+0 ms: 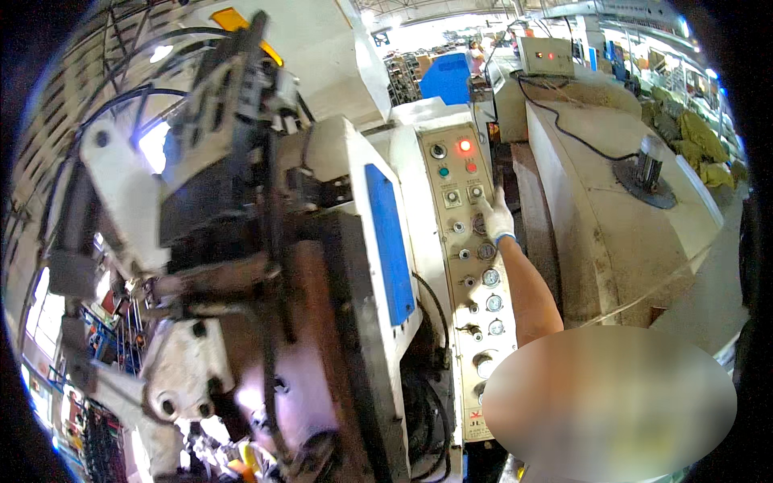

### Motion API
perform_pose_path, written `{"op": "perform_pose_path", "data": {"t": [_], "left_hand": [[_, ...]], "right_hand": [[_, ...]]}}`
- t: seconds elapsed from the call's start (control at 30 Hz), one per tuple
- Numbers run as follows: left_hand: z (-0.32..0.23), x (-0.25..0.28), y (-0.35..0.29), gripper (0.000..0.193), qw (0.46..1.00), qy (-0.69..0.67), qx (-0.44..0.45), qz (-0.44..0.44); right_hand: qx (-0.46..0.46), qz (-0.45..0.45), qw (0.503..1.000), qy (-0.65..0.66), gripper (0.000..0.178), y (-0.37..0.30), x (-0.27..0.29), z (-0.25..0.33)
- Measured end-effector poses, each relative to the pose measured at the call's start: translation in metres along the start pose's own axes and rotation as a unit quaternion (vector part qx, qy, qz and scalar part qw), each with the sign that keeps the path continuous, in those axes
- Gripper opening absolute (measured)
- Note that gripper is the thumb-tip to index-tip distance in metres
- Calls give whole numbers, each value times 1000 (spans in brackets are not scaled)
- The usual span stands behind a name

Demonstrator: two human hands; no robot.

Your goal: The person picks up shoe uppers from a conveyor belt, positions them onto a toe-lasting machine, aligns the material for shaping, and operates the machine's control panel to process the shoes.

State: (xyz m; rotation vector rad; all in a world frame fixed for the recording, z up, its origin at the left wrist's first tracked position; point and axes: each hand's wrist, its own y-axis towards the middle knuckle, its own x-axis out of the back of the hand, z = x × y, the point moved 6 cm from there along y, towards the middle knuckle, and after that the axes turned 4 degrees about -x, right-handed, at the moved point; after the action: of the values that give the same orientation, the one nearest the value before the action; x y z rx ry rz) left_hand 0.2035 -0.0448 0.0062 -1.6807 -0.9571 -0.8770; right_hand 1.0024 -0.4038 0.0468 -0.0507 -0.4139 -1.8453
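Note:
My right hand (498, 220), in a white glove, reaches up from the lower right to a tall beige control panel (442, 233). Its fingers are stretched out; one fingertip is at or just over a round push button (476, 192), and contact is hard to make out. Nothing shows in its grasp. A red lamp (465, 146) glows near the panel's top, above a green button (443, 172). Several round gauges (493, 303) and small knobs run down the panel below the hand. My left hand is not in view.
Left of the panel stands a large machine with a blue plate (390, 245), dark arms and hoses. A beige machine housing (636, 201) with a black cable is on the right. A small control box (547, 56) stands behind. A blurred oval covers the lower right.

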Motion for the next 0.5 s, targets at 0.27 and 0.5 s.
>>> {"op": "perform_pose_path", "data": {"t": [0.27,0.5], "left_hand": [[20,-37,-24,26,999,2,7,-35],[24,-82,-14,20,996,63,-51,-34]], "right_hand": [[87,50,978,-181,60,-198,52,-63],[-234,-109,963,80,16,-650,87,-166]]}}
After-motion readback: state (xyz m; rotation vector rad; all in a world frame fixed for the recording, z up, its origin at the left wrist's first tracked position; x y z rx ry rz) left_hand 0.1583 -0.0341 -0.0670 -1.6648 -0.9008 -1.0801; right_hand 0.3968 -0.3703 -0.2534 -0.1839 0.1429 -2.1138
